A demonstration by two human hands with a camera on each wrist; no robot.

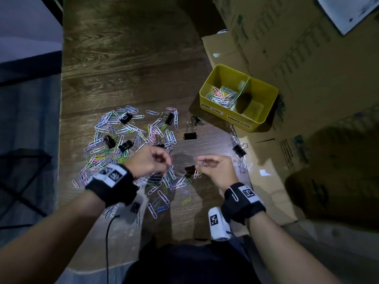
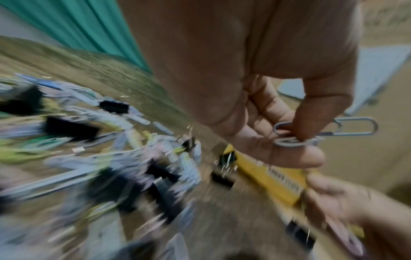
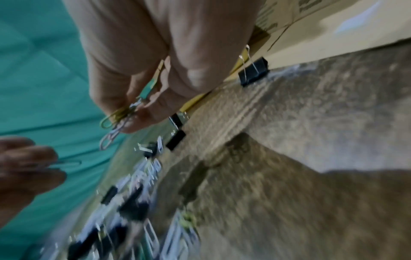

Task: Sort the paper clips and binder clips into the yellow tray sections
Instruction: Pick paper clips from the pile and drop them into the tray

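The left hand (image 1: 150,160) is raised over the near edge of the pile, thumb and forefinger pinched on a couple of silver wire paper clips (image 2: 322,133) that stick out sideways from the fingertips. The right hand (image 1: 217,171) hovers just beside it, fingers curled round a small bunch of coloured wire clips (image 3: 118,123), a yellow one and a pale one dangling loose below the grip. The hands are close but not touching.

Below and to the left sprawls the heap of pastel and white paper clips (image 1: 131,136) on the dark wood-grain tabletop (image 1: 127,58), with black metal binder clips (image 1: 190,133) mixed in and a few lying apart toward the right. The yellow plastic divided tray (image 1: 264,117) stands well off to the far right on flattened brown cardboard (image 1: 307,68); its left section already holds paper clips, while the right one looks nearly bare, though shadow hides its floor.

The risk I see is in that right-hand bunch: the hanging clips seem hooked into one another rather than gripped, so a quick carry could shake one free onto the cardboard. Clips in the heap also interlock, and a pull may drag neighbours, or a binder clip, along into the wrong section. One white clip (image 1: 233,194) rides on the right wristband (image 1: 242,201) and could easily be missed.
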